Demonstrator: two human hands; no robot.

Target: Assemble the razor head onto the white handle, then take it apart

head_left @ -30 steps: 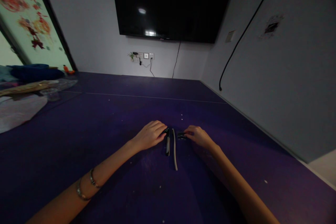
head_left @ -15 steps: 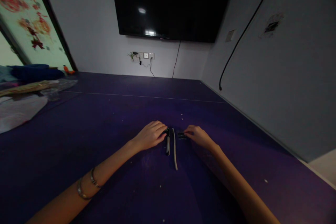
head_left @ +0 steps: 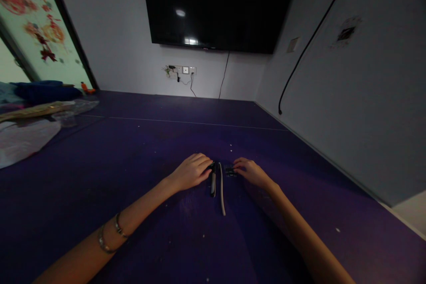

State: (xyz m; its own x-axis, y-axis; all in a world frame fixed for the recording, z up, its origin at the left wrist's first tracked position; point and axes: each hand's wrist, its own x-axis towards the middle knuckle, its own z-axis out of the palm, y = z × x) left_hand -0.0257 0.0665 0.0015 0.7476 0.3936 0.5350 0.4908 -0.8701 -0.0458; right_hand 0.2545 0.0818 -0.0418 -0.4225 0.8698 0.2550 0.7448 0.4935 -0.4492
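My left hand (head_left: 195, 171) is closed, its fingertips around the dark upper end of a slim black tool (head_left: 213, 185) with a pale strip along it; its exact kind is unclear. Just right of that tool, a whitish cable length (head_left: 222, 193) lies lengthwise on the purple surface (head_left: 186, 239). My right hand (head_left: 250, 171) has thumb and fingers at the right end of a small dark flat piece (head_left: 229, 171), too dim to name. That piece lies right of the cable's far end. Both hands rest low, close to the surface.
Bags and folded cloth (head_left: 49, 93) are heaped at the far left. A television (head_left: 219, 9) hangs on the wall ahead, above sockets (head_left: 185, 70) with plugged leads. On the right wall hangs a black cable (head_left: 308, 46). Small pale specks dot the surface.
My right hand's fingers have shifted slightly, with the index finger a little higher above the thumb. The left hand, the tool and the cable stay where they were.
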